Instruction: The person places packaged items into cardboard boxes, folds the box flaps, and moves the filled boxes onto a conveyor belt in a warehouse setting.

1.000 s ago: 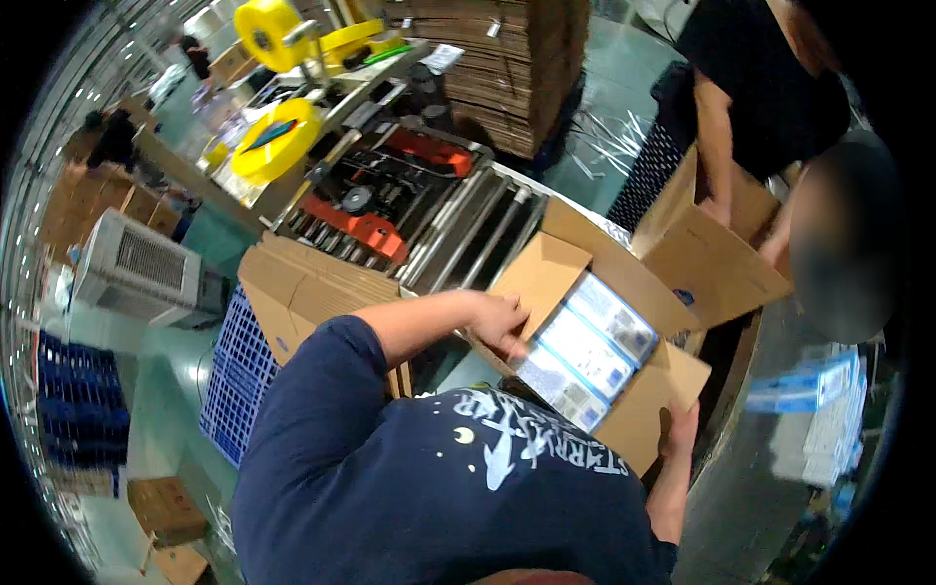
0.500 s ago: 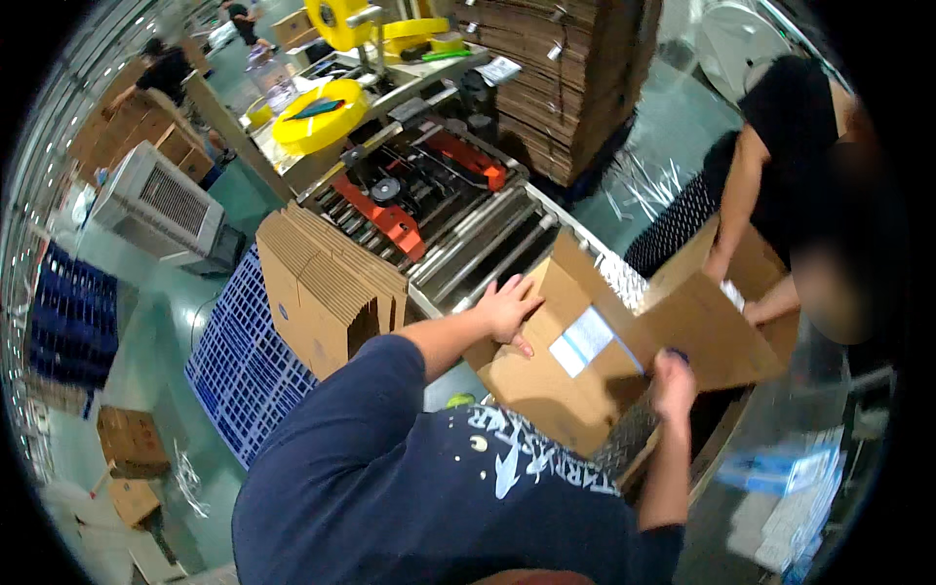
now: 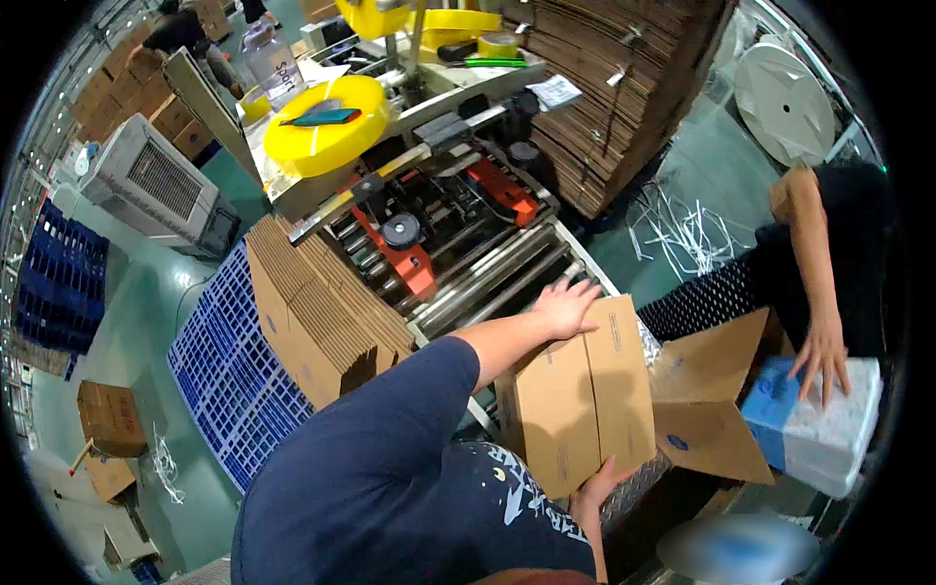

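Observation:
In front of me is a cardboard box [image 3: 561, 414] with its top flaps folded down and meeting at a seam. My left hand [image 3: 568, 309] lies over its far edge, fingers stretched out and touching the cardboard. At the near right corner, my right hand [image 3: 593, 490] grips the box, with its thumb side against the cardboard and some fingers hidden. Just to the right, a second cardboard box [image 3: 710, 390] has its flaps spread. A co-worker's hand [image 3: 824, 361] rests on a blue and white package [image 3: 846, 424] beside that box.
A roller conveyor [image 3: 497, 283] with red side guides [image 3: 502, 190] lies beyond the box. Flattened cartons [image 3: 322, 312] stand on a blue pallet [image 3: 244, 366] at left. Yellow strapping rolls [image 3: 327, 127] sit on the bench. Loose white straps [image 3: 687, 229] litter the floor.
The box's raised flaps, one with a white label, are now folded down. My right hand has moved to the near corner. The co-worker's hand has moved onto the blue and white package.

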`<state>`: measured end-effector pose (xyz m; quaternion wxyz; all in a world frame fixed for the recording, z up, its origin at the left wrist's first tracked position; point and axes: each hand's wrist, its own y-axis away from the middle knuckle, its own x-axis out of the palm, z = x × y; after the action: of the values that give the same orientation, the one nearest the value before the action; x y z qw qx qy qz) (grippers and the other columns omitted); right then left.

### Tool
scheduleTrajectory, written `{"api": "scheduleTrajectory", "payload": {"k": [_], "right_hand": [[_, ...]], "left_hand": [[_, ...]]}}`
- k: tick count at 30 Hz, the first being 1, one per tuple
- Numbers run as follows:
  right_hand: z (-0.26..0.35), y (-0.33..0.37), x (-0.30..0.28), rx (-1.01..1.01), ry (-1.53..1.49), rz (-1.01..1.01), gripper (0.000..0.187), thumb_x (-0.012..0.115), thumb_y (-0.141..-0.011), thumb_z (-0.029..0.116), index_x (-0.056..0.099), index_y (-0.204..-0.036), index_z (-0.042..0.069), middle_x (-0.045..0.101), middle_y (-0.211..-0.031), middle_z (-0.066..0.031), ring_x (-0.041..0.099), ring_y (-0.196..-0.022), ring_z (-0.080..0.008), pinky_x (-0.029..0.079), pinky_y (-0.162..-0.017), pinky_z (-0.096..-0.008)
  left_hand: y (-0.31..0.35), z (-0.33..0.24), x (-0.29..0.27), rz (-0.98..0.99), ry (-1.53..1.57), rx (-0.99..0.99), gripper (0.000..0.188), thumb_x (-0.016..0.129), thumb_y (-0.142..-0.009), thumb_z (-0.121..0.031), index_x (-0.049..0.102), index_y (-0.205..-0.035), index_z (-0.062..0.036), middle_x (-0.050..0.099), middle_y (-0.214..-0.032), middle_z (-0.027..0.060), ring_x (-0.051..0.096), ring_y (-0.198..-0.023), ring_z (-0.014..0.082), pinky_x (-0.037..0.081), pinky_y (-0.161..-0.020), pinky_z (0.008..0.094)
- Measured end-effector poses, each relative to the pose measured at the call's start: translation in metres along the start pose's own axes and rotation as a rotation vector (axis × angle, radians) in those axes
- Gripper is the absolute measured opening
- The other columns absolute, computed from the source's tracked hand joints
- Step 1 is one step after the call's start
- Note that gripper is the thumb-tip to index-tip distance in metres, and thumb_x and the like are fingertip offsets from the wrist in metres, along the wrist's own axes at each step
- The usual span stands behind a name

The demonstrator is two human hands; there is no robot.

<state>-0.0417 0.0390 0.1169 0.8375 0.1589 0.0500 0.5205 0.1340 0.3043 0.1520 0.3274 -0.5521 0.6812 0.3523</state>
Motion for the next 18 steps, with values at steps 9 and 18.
{"api": "scheduleTrajectory", "payload": {"k": [9,18], "right_hand": [[-0.017,-0.047,0.275,-0.222,0.081,0.277,0.07,0.048,-0.088,0.007,0.0,-0.139,0.012,0.026,-0.137,-0.0144,0.037,-0.118,-0.0268,0.033,-0.098,-0.04],[-0.006,-0.058,0.373,-0.242,0.111,0.455,0.067,0.053,-0.086,0.008,0.008,-0.137,0.005,0.033,-0.133,-0.0178,0.042,-0.114,-0.0267,0.036,-0.096,-0.04]], "left_hand": [[0.022,0.131,-0.098,-0.043,-0.433,0.125,0.085,0.042,-0.077,-0.063,0.029,-0.135,-0.0032,0.024,-0.144,0.01,0.017,-0.134,0.0263,0.01,-0.106,0.0499],[0.013,0.2,-0.138,-0.232,-0.236,-0.001,0.087,0.046,-0.075,-0.062,0.031,-0.133,-0.0002,0.024,-0.143,0.0132,0.019,-0.133,0.0266,0.012,-0.106,0.0492]]}}
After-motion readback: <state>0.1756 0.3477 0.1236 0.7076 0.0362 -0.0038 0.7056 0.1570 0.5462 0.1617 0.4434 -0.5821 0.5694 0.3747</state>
